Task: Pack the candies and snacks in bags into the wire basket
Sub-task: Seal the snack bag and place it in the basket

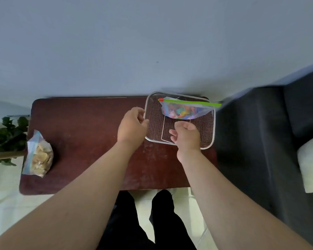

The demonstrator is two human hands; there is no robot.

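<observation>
Over silver wire basket (210, 129), our left hand (132, 126) and right hand (185, 135) hover half-curled, empty; clear zip bag of colourful candies (183, 111) sits inside, clear bag of pale snack chips (40, 156) waits on far table end.

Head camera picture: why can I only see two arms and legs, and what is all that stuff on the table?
The camera sits on a person's head and looks down, so you see what they see: their own arms, and their legs in dark trousers below. There is only this one picture.

In front of them is a dark red table. On its right end stands a wire basket. A clear bag of colourful candies with a green zip strip already lies in its far part.

The left hand is by the basket's left rim, and the right hand is above its near part. Both are loosely curled and hold nothing.

At the table's left edge sits a bag of pale, round snacks, not packed yet. A green plant is at the left, a dark sofa at the right.
</observation>
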